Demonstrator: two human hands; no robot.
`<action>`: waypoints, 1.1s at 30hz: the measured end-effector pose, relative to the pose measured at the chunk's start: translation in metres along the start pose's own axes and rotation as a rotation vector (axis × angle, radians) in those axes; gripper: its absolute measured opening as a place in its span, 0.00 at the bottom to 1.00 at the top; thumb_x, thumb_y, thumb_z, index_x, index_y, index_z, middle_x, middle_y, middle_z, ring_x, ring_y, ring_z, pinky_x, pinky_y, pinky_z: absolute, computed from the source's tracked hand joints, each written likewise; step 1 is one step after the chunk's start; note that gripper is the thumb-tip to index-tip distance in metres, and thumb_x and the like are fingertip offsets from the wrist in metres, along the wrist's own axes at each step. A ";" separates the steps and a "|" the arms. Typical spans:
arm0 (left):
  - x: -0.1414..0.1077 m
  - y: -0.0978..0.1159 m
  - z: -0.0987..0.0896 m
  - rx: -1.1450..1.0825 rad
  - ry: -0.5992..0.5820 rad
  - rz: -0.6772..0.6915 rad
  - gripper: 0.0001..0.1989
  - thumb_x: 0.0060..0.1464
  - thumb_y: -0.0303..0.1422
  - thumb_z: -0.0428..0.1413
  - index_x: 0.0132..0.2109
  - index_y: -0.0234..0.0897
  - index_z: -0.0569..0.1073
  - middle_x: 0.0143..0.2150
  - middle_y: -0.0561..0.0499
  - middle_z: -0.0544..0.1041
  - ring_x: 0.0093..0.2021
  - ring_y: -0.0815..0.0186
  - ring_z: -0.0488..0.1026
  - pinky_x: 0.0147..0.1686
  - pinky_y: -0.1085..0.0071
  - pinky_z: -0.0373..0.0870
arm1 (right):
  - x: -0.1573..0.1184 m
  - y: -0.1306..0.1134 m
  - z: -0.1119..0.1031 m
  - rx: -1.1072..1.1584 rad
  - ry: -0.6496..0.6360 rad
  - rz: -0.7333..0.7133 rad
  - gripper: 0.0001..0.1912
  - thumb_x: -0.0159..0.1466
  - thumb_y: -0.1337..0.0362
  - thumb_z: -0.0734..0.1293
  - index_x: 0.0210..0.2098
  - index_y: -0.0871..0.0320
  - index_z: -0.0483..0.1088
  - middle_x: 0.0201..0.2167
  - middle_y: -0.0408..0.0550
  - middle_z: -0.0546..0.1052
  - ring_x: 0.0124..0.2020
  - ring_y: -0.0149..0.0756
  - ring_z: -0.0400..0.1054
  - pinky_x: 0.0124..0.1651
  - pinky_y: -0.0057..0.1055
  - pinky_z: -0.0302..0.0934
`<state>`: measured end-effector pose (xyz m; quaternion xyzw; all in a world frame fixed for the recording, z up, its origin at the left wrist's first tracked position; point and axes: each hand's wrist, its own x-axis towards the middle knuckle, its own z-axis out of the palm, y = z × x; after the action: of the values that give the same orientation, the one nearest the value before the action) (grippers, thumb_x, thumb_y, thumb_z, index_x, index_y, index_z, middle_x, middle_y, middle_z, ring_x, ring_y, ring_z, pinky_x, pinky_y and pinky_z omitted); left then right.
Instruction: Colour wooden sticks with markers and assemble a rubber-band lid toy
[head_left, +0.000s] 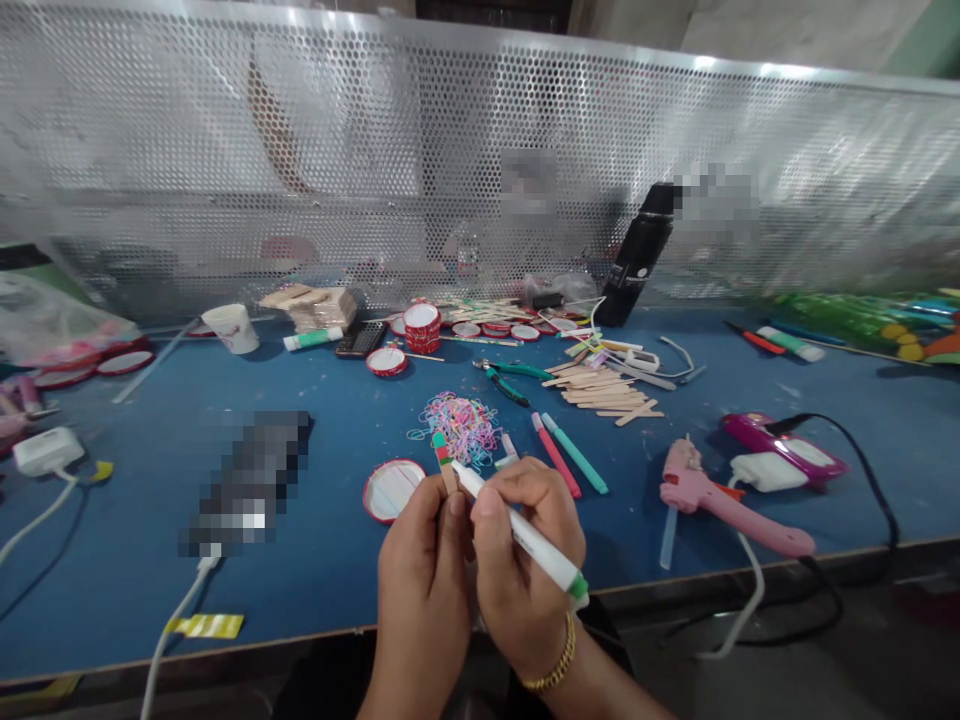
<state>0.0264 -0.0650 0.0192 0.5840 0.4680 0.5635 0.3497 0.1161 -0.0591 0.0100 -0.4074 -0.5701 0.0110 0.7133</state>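
Note:
Between the thumb and fingers of my left hand (426, 570) stands a wooden craft stick (448, 474), its upper end coloured in green and red bands. My right hand (525, 560) grips a white marker pen (536, 545) with a green end, and its tip meets the side of the stick. Just beyond the hands lies a heap of pastel rubber bands (461, 425). A round lid with a red rim (393, 490) rests to the left of them. Right of the heap are a red marker (556, 455) and a teal marker (576, 453).
A pink glue gun (735, 510) and a purple device (787, 450) with cables lie at right. Plain craft sticks (604, 388) and green-handled pliers (506, 380) sit further back. A phone on a cable (259, 470) is at left. A perforated metal screen (450, 150) closes off the back, with a black bottle (637, 255) before it.

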 end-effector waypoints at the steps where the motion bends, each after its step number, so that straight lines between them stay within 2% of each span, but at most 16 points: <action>1: 0.000 0.000 0.000 0.001 -0.002 -0.006 0.14 0.68 0.40 0.54 0.34 0.40 0.73 0.27 0.55 0.74 0.27 0.69 0.68 0.26 0.76 0.66 | 0.000 0.000 0.000 -0.004 0.005 0.005 0.05 0.70 0.71 0.64 0.38 0.54 0.66 0.31 0.41 0.73 0.32 0.33 0.69 0.41 0.38 0.65; 8: 0.000 0.000 0.001 -0.008 0.014 -0.007 0.15 0.68 0.41 0.54 0.33 0.40 0.72 0.26 0.56 0.71 0.26 0.69 0.65 0.25 0.76 0.65 | -0.006 0.004 -0.003 0.067 -0.037 0.050 0.05 0.70 0.70 0.65 0.39 0.54 0.66 0.30 0.40 0.71 0.31 0.33 0.68 0.41 0.38 0.65; 16: 0.000 0.001 0.001 -0.022 0.018 0.021 0.13 0.67 0.37 0.54 0.32 0.40 0.71 0.26 0.56 0.70 0.26 0.70 0.65 0.25 0.78 0.65 | -0.002 0.001 -0.002 0.050 -0.060 0.001 0.05 0.69 0.71 0.64 0.38 0.54 0.65 0.31 0.40 0.71 0.33 0.33 0.68 0.41 0.37 0.64; 27: 0.001 0.003 0.001 -0.024 0.020 0.019 0.12 0.66 0.36 0.55 0.32 0.40 0.72 0.26 0.56 0.71 0.26 0.70 0.66 0.25 0.77 0.66 | 0.000 -0.001 0.000 0.029 -0.032 0.002 0.06 0.69 0.71 0.64 0.37 0.54 0.65 0.31 0.40 0.72 0.32 0.31 0.68 0.42 0.37 0.64; 33: 0.001 0.002 0.000 0.001 0.006 0.007 0.15 0.68 0.39 0.54 0.32 0.40 0.73 0.26 0.56 0.71 0.25 0.71 0.66 0.24 0.78 0.65 | -0.003 0.002 -0.002 0.033 -0.011 0.036 0.06 0.70 0.71 0.64 0.37 0.54 0.66 0.30 0.38 0.71 0.30 0.30 0.68 0.43 0.37 0.63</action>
<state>0.0270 -0.0648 0.0213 0.5842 0.4673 0.5662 0.3460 0.1173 -0.0601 0.0066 -0.4056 -0.5664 0.0357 0.7165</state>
